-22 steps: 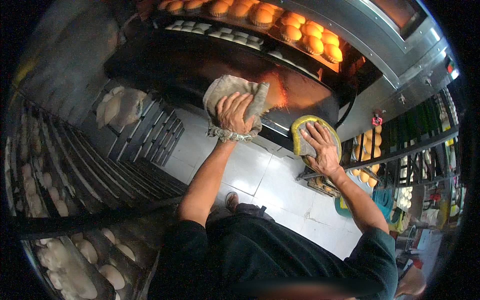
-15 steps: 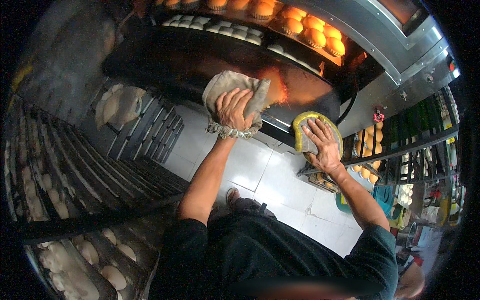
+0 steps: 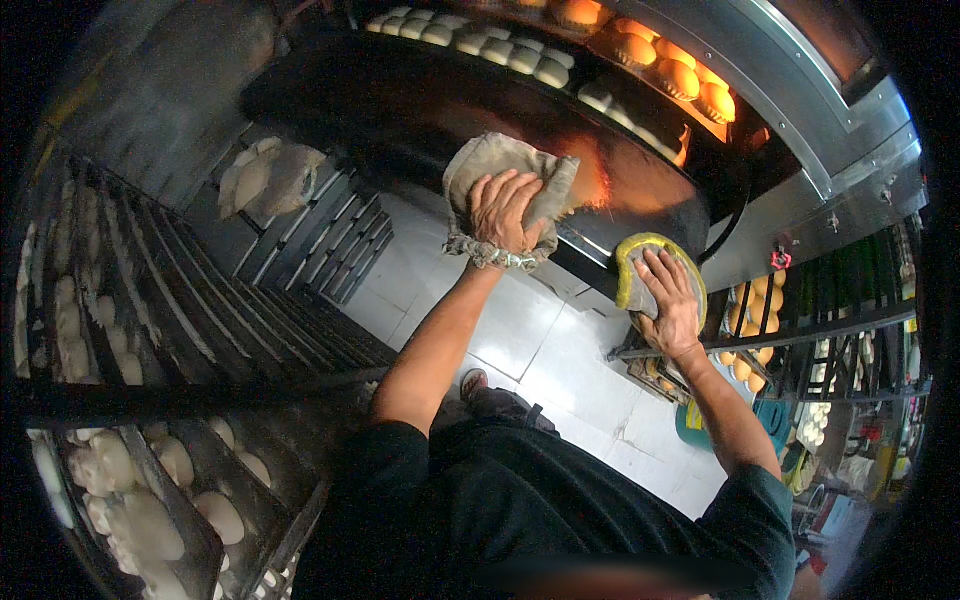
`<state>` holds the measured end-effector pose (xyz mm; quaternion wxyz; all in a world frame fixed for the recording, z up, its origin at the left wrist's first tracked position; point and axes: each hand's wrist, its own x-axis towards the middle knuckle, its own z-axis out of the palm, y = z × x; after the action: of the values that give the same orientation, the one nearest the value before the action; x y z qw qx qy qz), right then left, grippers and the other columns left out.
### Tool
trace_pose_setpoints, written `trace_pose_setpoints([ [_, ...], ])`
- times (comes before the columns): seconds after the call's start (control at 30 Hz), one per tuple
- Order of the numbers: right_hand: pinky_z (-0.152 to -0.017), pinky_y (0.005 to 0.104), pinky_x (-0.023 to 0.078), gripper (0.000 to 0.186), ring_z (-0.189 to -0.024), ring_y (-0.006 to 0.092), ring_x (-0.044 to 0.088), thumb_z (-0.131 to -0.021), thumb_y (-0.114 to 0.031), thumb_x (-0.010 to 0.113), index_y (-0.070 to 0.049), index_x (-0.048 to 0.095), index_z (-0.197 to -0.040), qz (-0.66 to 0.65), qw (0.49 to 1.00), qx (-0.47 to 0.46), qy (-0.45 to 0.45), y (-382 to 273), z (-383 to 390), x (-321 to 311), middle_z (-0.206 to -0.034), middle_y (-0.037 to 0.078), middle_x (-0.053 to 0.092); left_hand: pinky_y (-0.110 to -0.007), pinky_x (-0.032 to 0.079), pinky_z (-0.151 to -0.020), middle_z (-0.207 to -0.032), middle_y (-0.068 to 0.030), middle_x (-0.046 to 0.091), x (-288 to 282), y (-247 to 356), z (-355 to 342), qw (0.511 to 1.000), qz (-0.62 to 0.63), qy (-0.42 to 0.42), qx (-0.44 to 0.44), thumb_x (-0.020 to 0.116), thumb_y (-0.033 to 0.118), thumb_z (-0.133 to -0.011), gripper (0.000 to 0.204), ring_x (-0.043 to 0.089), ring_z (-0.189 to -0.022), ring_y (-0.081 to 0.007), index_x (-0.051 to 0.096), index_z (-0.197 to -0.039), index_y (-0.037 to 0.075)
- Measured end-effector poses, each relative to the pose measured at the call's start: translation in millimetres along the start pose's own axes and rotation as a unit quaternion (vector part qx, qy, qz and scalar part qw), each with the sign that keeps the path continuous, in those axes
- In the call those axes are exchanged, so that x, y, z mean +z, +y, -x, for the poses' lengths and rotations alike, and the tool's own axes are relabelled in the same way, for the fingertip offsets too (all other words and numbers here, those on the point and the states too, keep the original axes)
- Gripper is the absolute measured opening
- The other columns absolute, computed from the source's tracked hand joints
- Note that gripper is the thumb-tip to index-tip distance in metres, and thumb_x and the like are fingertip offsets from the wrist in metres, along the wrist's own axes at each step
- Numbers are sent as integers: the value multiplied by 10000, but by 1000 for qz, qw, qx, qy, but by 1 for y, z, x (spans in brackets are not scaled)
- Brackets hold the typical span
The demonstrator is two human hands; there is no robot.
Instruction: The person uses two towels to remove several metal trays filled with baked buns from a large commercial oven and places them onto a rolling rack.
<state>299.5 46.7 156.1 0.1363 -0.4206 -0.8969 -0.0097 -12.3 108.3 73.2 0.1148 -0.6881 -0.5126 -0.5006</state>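
A grey cloth pad (image 3: 475, 165) is covered by the left hand (image 3: 507, 210), whose fingers are laid out long over it, slightly apart; it cannot be told whether anything is pinched beneath. A scrunched edge of the same pad is seen by the wrist. To the right, a yellow-edged pad (image 3: 637, 293) is covered by the right hand (image 3: 672, 305), palm down, with the fingers extended and a little spread; its underside is hidden, so its hold cannot be told either. Both pads, 2 in all, are placed at the near side of a dark panel (image 3: 380, 110), though contact with it cannot be confirmed. Beyond the panel, white dough pieces (image 3: 510, 55) are set in rows, and buns in fluted cups (image 3: 680, 80) are lit orange at the far right. A red knob (image 3: 780, 258) is mounted on the metal housing (image 3: 810, 228) to the right. At the left, a dark rack (image 3: 180, 260) is seen, with pale dough rounds (image 3: 220, 515) held on trays at the near left.
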Motion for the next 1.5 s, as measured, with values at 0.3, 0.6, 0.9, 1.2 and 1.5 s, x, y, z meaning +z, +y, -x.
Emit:
trace_pose_setpoints([
  [0.3, -1172, 492, 259, 869, -1379, 366, 375, -623, -168, 765, -124, 455, -1433, 1, 1000, 7, -15, -6, 2, -5, -1481, 131, 438, -504, 282, -1087, -1238, -62, 618, 0, 3, 2, 1000, 8, 4, 0, 784, 247, -626, 543, 501, -1233, -284, 654, -1131, 96],
  [0.6, -1172, 496, 250, 902, -1400, 370, 329, -712, -232, 787, -173, 350, -1499, 35, 998, 42, -42, -10, -1, -4, -1522, 133, 368, -494, 254, -1107, -1347, -55, 573, -12, 13, -5, 993, -73, -92, -17, 695, 331, -774, 494, 456, -1292, -281, 656, -1215, 111],
  [0.9, -1175, 494, 255, 863, -1406, 349, 328, -734, -207, 778, -190, 367, -1492, 29, 999, -19, -35, 0, 13, -3, -1519, 117, 380, -507, 218, -1134, -1406, -82, 527, -5, 25, -3, 985, -130, -107, -29, 660, 356, -843, 485, 415, -1333, -298, 636, -1286, 158],
  [1.2, -1182, 510, 233, 758, -1405, 364, 327, -776, -244, 712, -189, 417, -1471, -72, 985, -147, -52, 43, 17, -4, -1522, 117, 386, -501, 168, -1161, -1476, -60, 460, 1, 25, 3, 971, -192, -143, -30, 560, 420, -914, 510, 356, -1379, -284, 567, -1369, 192],
  [1.5, -1171, 498, 273, 783, -1389, 350, 361, -714, -206, 751, -180, 457, -1439, -48, 994, -97, 3, 28, 30, -1, -1506, 104, 410, -523, 195, -1169, -1542, -118, 335, 6, 47, 28, 975, -169, -86, -118, 515, 393, -963, 560, 253, -1432, -354, 432, -1456, 140],
])
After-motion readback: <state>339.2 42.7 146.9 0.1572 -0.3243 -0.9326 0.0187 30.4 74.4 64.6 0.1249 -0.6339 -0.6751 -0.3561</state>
